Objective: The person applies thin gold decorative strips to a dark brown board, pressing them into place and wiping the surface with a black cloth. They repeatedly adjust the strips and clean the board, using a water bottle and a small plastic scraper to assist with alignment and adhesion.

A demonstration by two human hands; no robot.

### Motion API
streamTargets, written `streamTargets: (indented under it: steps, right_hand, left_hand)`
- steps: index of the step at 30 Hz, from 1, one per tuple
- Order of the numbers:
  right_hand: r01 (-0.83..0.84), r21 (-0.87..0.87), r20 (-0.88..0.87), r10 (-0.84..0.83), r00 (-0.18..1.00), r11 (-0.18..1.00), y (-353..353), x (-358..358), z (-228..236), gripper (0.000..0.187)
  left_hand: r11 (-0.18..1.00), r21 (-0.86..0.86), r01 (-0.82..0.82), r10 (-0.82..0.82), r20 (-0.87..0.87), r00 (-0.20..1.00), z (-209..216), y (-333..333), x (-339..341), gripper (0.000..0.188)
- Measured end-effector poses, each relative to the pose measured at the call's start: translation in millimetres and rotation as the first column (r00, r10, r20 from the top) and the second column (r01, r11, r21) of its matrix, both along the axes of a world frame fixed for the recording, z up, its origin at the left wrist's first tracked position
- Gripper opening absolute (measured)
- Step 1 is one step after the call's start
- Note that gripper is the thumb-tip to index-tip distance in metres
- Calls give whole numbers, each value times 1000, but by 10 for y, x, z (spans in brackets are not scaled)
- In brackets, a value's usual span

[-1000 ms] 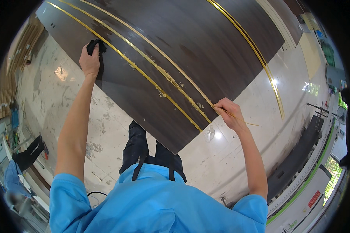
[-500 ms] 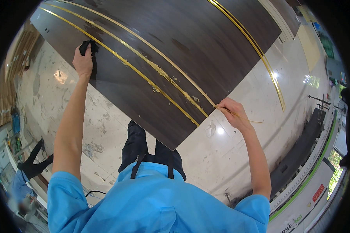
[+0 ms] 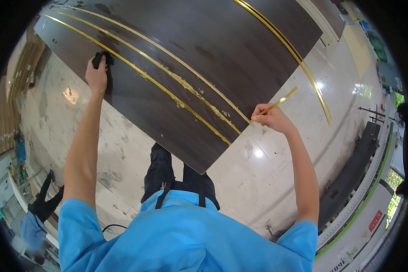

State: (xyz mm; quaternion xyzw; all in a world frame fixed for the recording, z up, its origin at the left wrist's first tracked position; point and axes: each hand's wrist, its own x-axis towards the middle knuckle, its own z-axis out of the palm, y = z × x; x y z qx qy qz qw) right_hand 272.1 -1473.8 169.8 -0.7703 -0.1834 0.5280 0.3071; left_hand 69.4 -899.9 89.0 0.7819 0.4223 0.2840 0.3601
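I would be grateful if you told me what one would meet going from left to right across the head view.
Stacked brown boards, left hand holding a black cloth, dark trousers, right hand holding a thin gold strip, long dark panel.

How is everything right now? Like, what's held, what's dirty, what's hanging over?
Left hand: closed around black cloth.
Black cloth: bunched up.
Right hand: pinching gold strip.
Gold strip: held, one end sticking out past the fingers.
Dark panel: smudged with darker patches.
Middle gold line: crusted with flaky bits.
Gold trim: overhanging the panel's edge.
Floor: scuffed and spotted.
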Motion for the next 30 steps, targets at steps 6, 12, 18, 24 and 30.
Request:
streamTargets:
  steps: [6,12,18,24,30]
  right_hand:
    - [530,297,-195,-493,848,794,258,-393,394,20]
    - [613,507,-196,-611,767,606,995,-1091,653,13]
    - [369,695,272,-701,659,617,1373,-1693,458,10]
    - [691,549,-196,-732,653,469,1356,-2113,270,14]
    - [638,533,82,-784,615,556,975,-2083,174,15]
  left_hand:
    - [860,-483,163,12,340,940,346,-955,-104,15]
    - [320,-790,524,34,562,827,912,-2812,-300,21]
    - [304,-795,524,-96,522,847,1117,-3131,-322,28]
    - [423,-823,379,-122,363,924,927,-3062,-623,19]
    - [659,-729,183,-26,221,975,708,-2412,-621,21]
